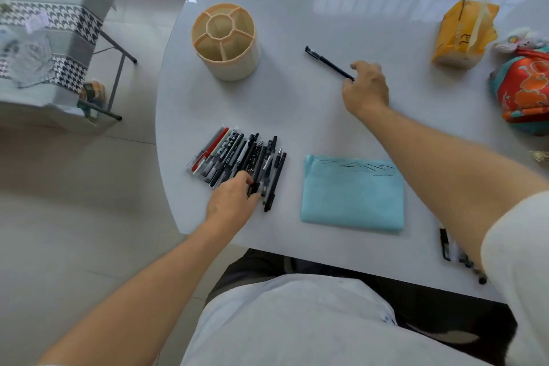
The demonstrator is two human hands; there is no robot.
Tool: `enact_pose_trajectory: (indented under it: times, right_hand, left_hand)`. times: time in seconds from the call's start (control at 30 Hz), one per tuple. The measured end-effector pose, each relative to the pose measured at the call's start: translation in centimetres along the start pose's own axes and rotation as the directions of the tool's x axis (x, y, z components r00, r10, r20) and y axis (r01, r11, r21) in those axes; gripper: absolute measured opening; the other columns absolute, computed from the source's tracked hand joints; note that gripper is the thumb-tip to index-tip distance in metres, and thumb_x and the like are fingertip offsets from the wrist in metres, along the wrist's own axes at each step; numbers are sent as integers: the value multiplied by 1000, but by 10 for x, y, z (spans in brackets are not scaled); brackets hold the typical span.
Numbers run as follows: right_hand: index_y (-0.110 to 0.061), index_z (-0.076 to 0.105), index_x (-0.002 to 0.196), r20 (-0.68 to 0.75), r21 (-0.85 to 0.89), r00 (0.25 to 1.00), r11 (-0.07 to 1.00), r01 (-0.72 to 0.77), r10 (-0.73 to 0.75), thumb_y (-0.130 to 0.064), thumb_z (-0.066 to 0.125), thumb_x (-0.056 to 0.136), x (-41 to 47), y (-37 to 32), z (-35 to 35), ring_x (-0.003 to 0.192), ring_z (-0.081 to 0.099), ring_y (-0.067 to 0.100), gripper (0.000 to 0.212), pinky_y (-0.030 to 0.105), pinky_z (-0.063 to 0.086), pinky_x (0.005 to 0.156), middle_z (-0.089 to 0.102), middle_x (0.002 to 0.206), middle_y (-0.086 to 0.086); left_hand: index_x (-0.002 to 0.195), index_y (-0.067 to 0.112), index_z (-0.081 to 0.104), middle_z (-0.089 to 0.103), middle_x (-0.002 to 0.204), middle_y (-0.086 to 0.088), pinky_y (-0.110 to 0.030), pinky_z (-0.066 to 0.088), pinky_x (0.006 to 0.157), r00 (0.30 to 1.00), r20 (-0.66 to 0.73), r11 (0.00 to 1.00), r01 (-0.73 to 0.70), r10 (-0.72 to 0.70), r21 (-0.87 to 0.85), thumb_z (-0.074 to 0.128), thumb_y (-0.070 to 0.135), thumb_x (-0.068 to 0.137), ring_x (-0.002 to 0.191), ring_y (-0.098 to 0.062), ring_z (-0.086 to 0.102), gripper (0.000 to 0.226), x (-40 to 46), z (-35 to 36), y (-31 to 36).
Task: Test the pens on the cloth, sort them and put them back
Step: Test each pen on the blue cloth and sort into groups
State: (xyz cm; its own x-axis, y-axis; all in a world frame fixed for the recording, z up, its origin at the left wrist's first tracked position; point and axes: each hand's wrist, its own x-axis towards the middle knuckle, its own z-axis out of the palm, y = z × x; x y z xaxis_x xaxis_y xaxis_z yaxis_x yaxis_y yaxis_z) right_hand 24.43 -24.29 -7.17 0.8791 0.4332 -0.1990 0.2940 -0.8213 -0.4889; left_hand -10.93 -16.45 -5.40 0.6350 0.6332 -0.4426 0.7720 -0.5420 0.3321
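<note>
Gripping a black pen [329,63] by its end, right hand [366,89]; left hand [233,197] fingers closed on pen pile [237,157] beside blue cloth [353,196].

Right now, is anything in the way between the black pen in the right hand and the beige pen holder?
Nothing visible. The right hand holds the slim black pen by one end, and only bare white table lies between it and the round beige compartmented pen holder.

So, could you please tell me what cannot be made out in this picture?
- Pens by the table's near edge: partly hidden by the right forearm.
- Pen row: near ends covered by the left hand.
- Red pouch: cut off by the frame edge.
</note>
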Motion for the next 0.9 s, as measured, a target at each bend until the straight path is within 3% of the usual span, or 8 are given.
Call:
enact_pose_trajectory:
  times: [0.13, 0.23, 0.4, 0.5, 0.6, 0.73, 0.83, 0.9]
  right_hand:
    - [-15, 66, 124, -11, -160, 999, 986, 36, -39, -23, 53, 100, 21, -1, 9, 120, 54, 35, 28, 39, 50, 88, 50, 134, 15]
    - [-11, 69, 109, -23, -122, 996, 989, 79, -83, -23, 54, 97, 15, 1, 9, 114, 58, 34, 22, 38, 50, 84, 58, 124, 14]
    - [-19, 74, 93, 52, 296, 988, 947, 122, -144, -22, 69, 87, -47, 14, -12, 85, 70, 20, 8, 32, 56, 81, 75, 88, 0]
    - [-23, 73, 83, 168, 606, 982, 795, -34, -86, -10, 75, 84, -107, 28, -24, 73, 73, 20, 13, 32, 59, 74, 76, 76, 3]
    - [-22, 74, 77, 244, 746, 968, 650, -146, -63, 0, 75, 83, -164, 42, -35, 66, 70, 18, 22, 28, 59, 69, 75, 72, 7]
    - [-17, 74, 82, 246, 846, 969, 484, -225, 21, 0, 72, 82, -214, 60, -45, 65, 68, 20, 18, 27, 58, 68, 73, 72, 10]
    - [-11, 76, 89, 307, 887, 948, 337, -318, 86, 2, 68, 89, -238, 69, -42, 67, 65, 22, 15, 28, 55, 68, 71, 73, 12]
    - [-9, 78, 92, 362, 870, 932, 349, -348, 24, -5, 65, 92, -252, 69, -36, 70, 65, 21, 13, 30, 56, 69, 72, 76, 13]
  left_hand:
    - [111, 27, 53, 52, 69, 14, -32, 43, 60, 1000, -24, 999, 13, -14, -35, 67, 41, 92, 69, -11, 55, 28, -6, -1, -1]
    - [108, 31, 55, 54, 67, 12, -26, 40, 56, 997, -63, 996, -40, 35, -77, 64, 39, 93, 65, -3, 53, 19, -8, -6, 2]
    - [115, 34, 55, 59, 76, 14, -23, 44, 61, 983, -96, 952, -175, 155, -250, 64, 33, 94, 68, -3, 57, 22, 8, -20, 26]
    - [137, 43, 42, 62, 103, 15, -26, 51, 72, 978, -58, 913, -207, 200, -350, 61, 35, 95, 69, -4, 59, 46, 21, -27, 51]
    - [147, 53, 28, 56, 126, 15, -19, 47, 78, 950, 76, 897, -256, 302, -361, 56, 37, 99, 75, 3, 61, 58, 28, -26, 74]
    - [122, 27, 65, 66, 90, 16, -22, 51, 69, 848, 251, 868, -388, 468, -310, 52, 25, 101, 73, 2, 65, 25, 20, -13, 93]
    - [110, 21, 68, 68, 86, 9, -25, 54, 68, 812, 294, 850, -408, 505, -333, 53, 19, 100, 71, -3, 66, 18, 6, -4, 105]
    - [105, 20, 68, 70, 85, 7, -30, 56, 73, 769, 333, 834, -458, 546, -309, 53, 18, 100, 72, -3, 67, 16, -6, 1, 114]
